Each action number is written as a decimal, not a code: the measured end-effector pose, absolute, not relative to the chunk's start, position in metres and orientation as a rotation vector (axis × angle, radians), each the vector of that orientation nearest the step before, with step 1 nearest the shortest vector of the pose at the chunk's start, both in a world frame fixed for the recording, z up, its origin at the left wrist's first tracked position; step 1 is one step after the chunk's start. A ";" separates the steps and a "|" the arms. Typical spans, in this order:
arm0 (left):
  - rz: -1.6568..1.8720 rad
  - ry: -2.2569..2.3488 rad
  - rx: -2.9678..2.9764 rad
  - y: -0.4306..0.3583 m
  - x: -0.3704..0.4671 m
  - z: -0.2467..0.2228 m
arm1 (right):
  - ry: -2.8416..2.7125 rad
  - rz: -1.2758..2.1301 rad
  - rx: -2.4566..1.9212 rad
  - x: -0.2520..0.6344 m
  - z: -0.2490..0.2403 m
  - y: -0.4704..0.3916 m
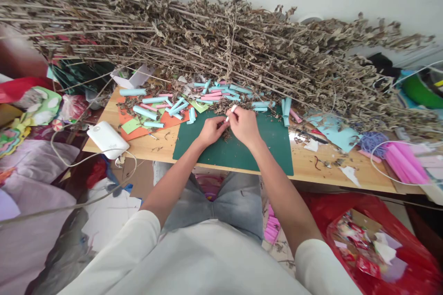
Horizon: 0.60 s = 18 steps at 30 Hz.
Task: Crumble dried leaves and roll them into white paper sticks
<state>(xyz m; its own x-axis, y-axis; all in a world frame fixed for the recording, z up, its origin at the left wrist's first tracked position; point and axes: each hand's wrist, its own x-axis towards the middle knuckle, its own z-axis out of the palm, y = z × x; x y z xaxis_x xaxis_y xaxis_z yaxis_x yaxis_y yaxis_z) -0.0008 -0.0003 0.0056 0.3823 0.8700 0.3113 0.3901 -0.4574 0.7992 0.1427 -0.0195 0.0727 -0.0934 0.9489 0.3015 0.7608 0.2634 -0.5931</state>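
In the head view, the left hand (212, 131) and right hand (245, 125) are held close together over the green mat (233, 159). Their fingers are bent inward; white bits (227, 119) are seen at the right fingertips, but whether anything is gripped cannot be told. Leaf crumbs (226, 136) are scattered on the mat just below, with paper rolls (145, 112) strewn beyond. Light fingertip pressure is probably best used, with both wrists kept steady and crumbs kept over the mat.
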 end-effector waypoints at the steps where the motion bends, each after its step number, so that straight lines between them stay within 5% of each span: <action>1: 0.983 1.076 2.017 0.000 -0.001 0.006 | -1.899 0.375 -1.551 0.143 0.073 -0.019; 18: 0.970 1.082 2.001 0.000 0.000 0.007 | -1.895 0.411 -1.537 0.143 0.072 -0.020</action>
